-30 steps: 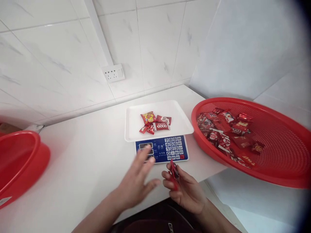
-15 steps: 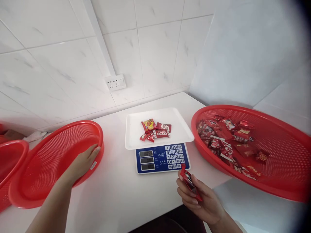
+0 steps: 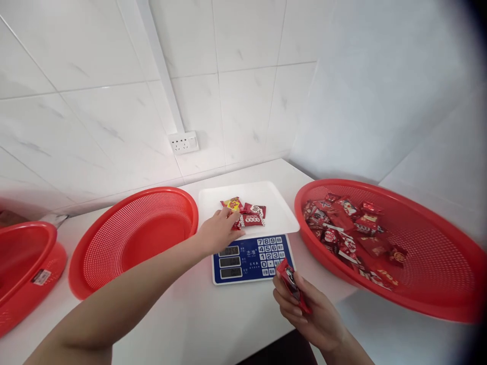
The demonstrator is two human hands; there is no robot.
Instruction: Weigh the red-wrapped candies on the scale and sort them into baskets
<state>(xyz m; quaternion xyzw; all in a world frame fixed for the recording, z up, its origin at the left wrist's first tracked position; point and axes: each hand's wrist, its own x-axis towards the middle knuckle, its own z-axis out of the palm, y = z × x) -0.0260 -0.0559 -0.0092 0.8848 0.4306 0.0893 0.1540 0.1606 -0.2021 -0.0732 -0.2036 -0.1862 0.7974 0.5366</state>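
Note:
My left hand reaches over the near left edge of a white weighing tray. Its thumb and fingers are apart around a small red-wrapped candy, partly hidden by the fingers; contact is hard to make out. Beside it on the tray lie a yellow-and-red packet and dark red candies with white print. Closer to me, my right hand is closed around a red-wrapped candy, held in front of the scale's blue keypad panel.
An oval red basket without contents stands left of the scale, partly behind my left forearm. More red baskets are at the far left. On the right, a large red basket holds many wrapped candies. A tiled wall with a socket runs behind.
My left hand has left the red basket's rim and moved right onto the tray's candies. That basket now sits further right, closer to the scale. My right hand still holds its candy.

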